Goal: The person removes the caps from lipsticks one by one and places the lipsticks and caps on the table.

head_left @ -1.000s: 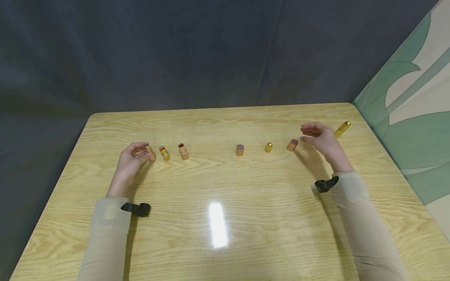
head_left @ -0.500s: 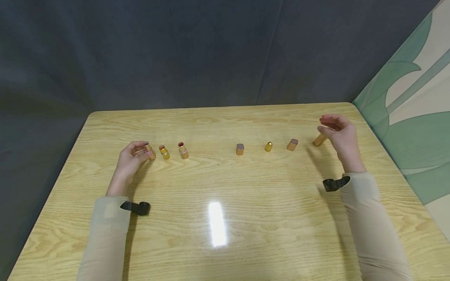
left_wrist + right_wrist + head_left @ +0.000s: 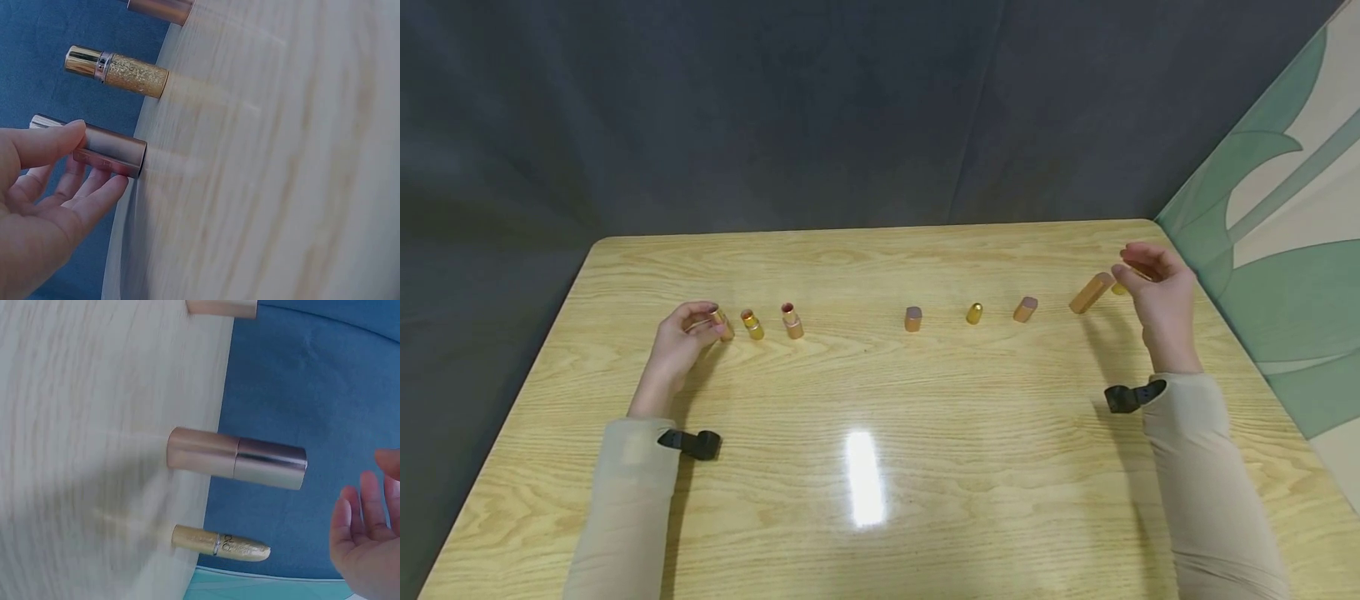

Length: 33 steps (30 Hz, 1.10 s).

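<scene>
At the left, my left hand [image 3: 676,346] grips an uncapped copper lipstick [image 3: 112,150], thumb on one side and fingers on the other; its base stands on the table. Beside it stand an uncapped gold lipstick [image 3: 752,325] with a glittery base and another uncapped copper lipstick [image 3: 792,322]. My right hand [image 3: 1165,304] hovers at the far right, holding nothing, fingers loosely bent. Nearest to it are a capped gold lipstick [image 3: 219,544], mostly hidden behind the hand in the head view, and a capped copper lipstick [image 3: 1091,293], both upright.
Between the hands stand a copper cap [image 3: 913,319], a gold cap [image 3: 974,314] and another copper cap [image 3: 1026,309], in a row on the wooden table [image 3: 925,400]. A dark curtain [image 3: 850,117] hangs behind. A leaf-patterned panel [image 3: 1300,333] borders the right edge.
My right hand has moved rightward, away from the right-hand copper cap, past the capped copper lipstick, which now shows; it now covers most of the capped gold lipstick. The left hand stays in place.
</scene>
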Motion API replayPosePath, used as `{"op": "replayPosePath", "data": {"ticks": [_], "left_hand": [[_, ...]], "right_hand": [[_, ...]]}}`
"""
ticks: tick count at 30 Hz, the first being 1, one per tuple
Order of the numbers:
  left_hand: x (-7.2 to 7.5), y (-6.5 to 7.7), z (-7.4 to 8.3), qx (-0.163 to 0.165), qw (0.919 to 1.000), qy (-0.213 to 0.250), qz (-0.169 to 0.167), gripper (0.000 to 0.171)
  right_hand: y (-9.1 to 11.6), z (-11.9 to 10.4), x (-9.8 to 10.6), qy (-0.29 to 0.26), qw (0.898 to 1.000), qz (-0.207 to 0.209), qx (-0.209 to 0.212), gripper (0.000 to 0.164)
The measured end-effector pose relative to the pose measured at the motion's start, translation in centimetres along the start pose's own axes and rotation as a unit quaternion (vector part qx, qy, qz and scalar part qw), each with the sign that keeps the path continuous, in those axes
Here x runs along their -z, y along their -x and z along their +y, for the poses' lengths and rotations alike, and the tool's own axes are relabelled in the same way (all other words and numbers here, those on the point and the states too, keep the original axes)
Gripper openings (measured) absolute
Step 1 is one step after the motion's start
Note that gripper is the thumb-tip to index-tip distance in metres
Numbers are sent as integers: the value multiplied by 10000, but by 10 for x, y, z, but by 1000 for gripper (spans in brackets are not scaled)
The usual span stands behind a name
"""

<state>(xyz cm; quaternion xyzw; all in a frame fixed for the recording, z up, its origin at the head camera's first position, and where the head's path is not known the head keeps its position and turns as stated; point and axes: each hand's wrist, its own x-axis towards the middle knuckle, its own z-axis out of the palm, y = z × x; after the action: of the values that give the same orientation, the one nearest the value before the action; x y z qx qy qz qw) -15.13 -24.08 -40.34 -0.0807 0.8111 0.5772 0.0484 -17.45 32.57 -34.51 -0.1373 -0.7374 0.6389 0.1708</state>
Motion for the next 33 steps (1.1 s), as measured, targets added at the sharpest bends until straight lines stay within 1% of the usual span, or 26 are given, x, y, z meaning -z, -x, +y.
{"op": "replayPosePath", "data": {"ticks": [2,5,7,9,13,16,21,23,28,33], "left_hand": [[0,0,0,38,10000,23,-8,41],[2,0,-1,83,10000,40,-28,37],[3,1,-2,95,9999,58,-31,34],[4,1,-2,91,9999,38,-44,33],[4,2,-2,97,9999,35,-69,32],[4,3,-2,103,9999,2,-83,34],[5,3,-2,110,9999,-44,-82,38],[6,3,-2,116,9999,-62,-90,38],[8,4,-2,111,9998,-80,-143,35],[8,5,-2,113,9998,1,-174,28]], "right_hand": [[-1,2,2,66,9999,-9,-78,25],[0,5,3,-4,9999,-52,-112,23],[0,8,4,85,9998,-114,-152,21],[0,12,5,25,9997,-169,-198,22],[-2,17,6,803,9960,-271,-284,24],[-2,21,6,1429,9887,-375,-238,22],[-3,26,7,1292,9883,-726,-365,20],[-3,29,7,1335,9865,-842,-444,21],[-4,32,5,1736,9787,-946,-563,21],[-4,33,5,1768,9776,-970,-607,17]]}}
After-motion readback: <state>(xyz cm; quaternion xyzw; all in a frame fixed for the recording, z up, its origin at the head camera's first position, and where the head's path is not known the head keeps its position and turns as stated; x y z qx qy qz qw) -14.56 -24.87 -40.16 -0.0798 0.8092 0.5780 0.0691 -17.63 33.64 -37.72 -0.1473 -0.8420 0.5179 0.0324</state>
